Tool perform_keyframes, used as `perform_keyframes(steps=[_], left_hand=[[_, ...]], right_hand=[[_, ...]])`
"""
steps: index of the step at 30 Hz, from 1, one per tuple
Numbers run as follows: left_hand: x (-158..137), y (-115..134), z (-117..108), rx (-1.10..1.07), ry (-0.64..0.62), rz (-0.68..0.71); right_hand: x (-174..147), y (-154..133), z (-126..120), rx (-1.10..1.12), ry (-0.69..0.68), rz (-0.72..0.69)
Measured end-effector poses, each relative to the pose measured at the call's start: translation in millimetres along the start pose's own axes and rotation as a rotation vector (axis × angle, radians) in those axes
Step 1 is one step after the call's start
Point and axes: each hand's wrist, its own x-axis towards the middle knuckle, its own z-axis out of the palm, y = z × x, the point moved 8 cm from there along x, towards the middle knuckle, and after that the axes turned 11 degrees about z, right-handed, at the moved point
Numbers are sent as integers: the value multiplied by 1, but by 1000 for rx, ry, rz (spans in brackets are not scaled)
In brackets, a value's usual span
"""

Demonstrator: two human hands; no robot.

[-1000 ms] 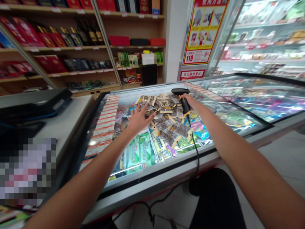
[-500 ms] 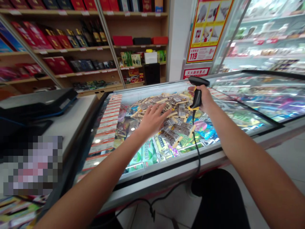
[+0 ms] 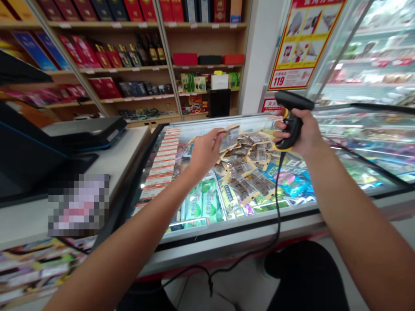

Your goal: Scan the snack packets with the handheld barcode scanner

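My left hand (image 3: 206, 148) pinches the edge of a small clear-fronted snack packet (image 3: 231, 137), raised just above the pile. Wrapped round the grip of a black and yellow barcode scanner (image 3: 293, 121) is my right hand (image 3: 306, 134); the scanner's head points left, and its cable hangs down over the freezer's front edge. Beneath both hands, many similar brown packets (image 3: 257, 183) lie heaped on the chest freezer's glass top. Green-and-white packages (image 3: 202, 203) show at the near left of the freezer, and blue ones (image 3: 292, 179) to the right of the heap.
A counter (image 3: 129, 149) with a dark flat device (image 3: 87, 131) stands at the left, a blurred-out item on it. Price labels (image 3: 162, 160) line the freezer's left side. Behind are wooden shelves (image 3: 207, 43) of boxes and bottles. The scanner cable (image 3: 240, 259) loops near my knees.
My left hand has gone from spread over the heap to pinching a raised packet. The right hand has lifted the scanner a little. The view has shifted left.
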Motion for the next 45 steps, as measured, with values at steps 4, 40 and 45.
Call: perform_keyframes(steps=[4, 40, 45], left_hand=[[-17, -68, -47, -261, 138, -368], [-108, -175, -95, 31, 116, -726], [-109, -159, -105, 544, -281, -659]], right_hand=[[0, 17, 62, -191, -132, 200], [-16, 143, 148, -417, -301, 484], [-3, 116, 133, -208, -239, 391]])
